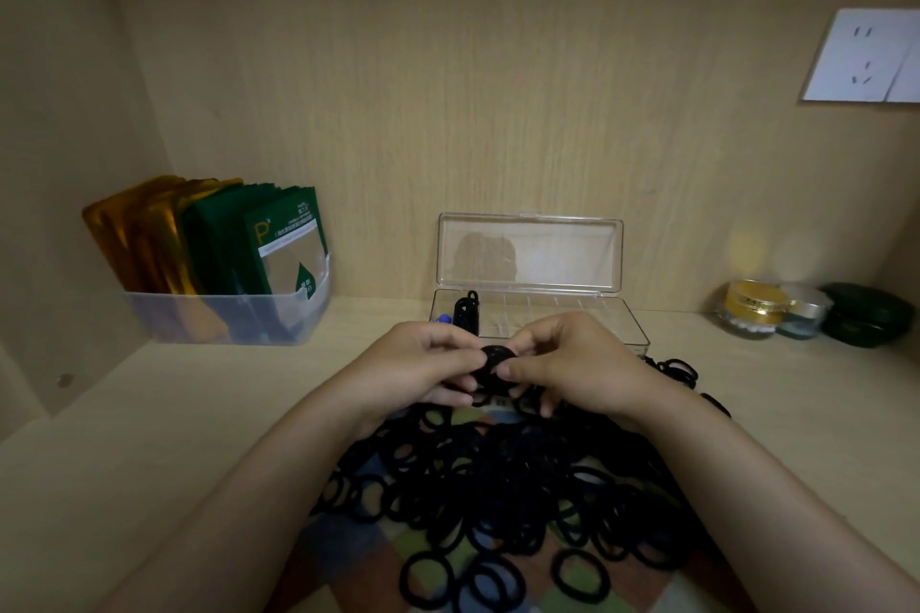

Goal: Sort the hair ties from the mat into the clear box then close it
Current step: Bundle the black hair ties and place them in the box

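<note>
A bundle of ties was pinched between the curled fingers of the left hand and the right hand. Beneath and nearer than the hands, a heap of ties was spread over the mat. Just beyond the hands, the box was stood open, a few ties lodged in its left end.

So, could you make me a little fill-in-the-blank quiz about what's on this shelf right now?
The clear plastic box has its lid ____.
The left hand and right hand together pinch a small bundle of hair ties coloured ____.
The big loose pile of hair ties lies on a chequered cloth ____.
The green and gold sachets stand in a translucent tub to the box's ____.
Missing: open; black; mat; left.
</note>
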